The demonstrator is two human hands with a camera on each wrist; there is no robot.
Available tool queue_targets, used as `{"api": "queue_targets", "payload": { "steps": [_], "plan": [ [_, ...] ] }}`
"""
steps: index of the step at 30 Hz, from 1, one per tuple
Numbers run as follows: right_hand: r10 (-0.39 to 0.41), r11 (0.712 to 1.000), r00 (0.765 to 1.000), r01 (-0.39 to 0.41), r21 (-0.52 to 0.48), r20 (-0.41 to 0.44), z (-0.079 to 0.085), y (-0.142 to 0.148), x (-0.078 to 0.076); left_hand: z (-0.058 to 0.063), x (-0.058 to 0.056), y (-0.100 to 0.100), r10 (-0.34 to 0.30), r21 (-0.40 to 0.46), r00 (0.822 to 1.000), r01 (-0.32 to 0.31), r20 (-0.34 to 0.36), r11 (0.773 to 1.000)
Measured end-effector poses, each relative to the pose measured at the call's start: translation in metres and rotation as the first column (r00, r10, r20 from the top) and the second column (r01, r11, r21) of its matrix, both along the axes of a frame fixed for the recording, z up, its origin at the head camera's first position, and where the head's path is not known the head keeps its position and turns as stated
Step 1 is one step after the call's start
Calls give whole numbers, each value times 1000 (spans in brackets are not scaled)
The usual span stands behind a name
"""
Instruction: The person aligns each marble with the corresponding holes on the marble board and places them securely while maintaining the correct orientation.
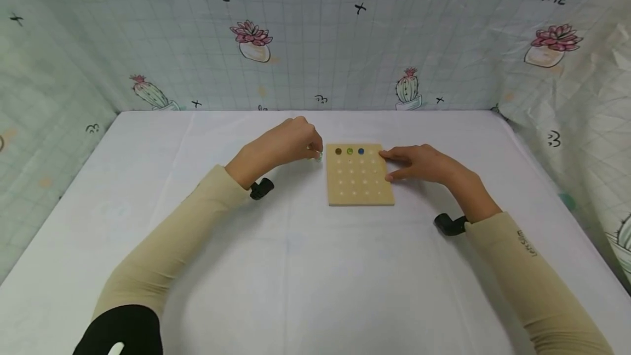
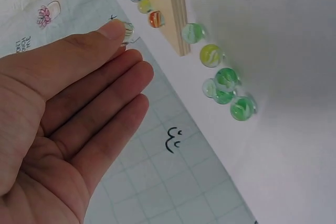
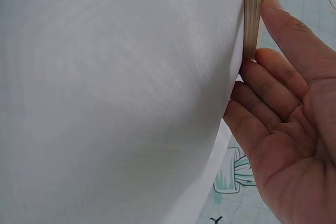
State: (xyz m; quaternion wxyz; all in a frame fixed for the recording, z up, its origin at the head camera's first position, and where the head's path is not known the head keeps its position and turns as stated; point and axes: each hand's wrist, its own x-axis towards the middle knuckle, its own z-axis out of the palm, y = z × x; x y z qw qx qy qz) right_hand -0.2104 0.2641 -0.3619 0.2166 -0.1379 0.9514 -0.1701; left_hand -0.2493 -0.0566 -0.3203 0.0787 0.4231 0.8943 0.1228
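My left hand [image 1: 291, 141] pinches a clear striped marble [image 2: 128, 33] between thumb and index finger, just left of the wooden board [image 1: 362, 193]. Three marbles sit in the board's far row: an orange-brown one [image 1: 338, 151], a yellow-green one [image 1: 350, 151] and a blue one [image 1: 361, 151]. With its fingers fairly straight, my right hand [image 1: 424, 163] touches the board's right edge. Beside the board, in the left wrist view, lie several loose marbles, among them a yellow one [image 2: 210, 55] and a green one [image 2: 242, 108]; the left hand hides most of these from the head view.
Rows of shallow pits cover the board's face. A white cloth [image 1: 276, 278] covers the table under it. Behind the table hangs a sheet [image 1: 315, 43] printed with cacti. Each wrist carries a black camera, such as the left wrist camera [image 1: 262, 188].
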Motion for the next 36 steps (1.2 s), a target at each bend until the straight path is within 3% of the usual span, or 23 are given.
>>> {"api": "queue_targets", "payload": {
  "steps": [19,36],
  "plan": [
    [9,1000,1000,-9,22,1,1,2,-1,7,-2,25,-13,51,999,14,-31,999],
    [16,1000,1000,-16,3,9,2,2,-1,3,-9,53,-53,126,999,54,-9,991]
  ]
}}
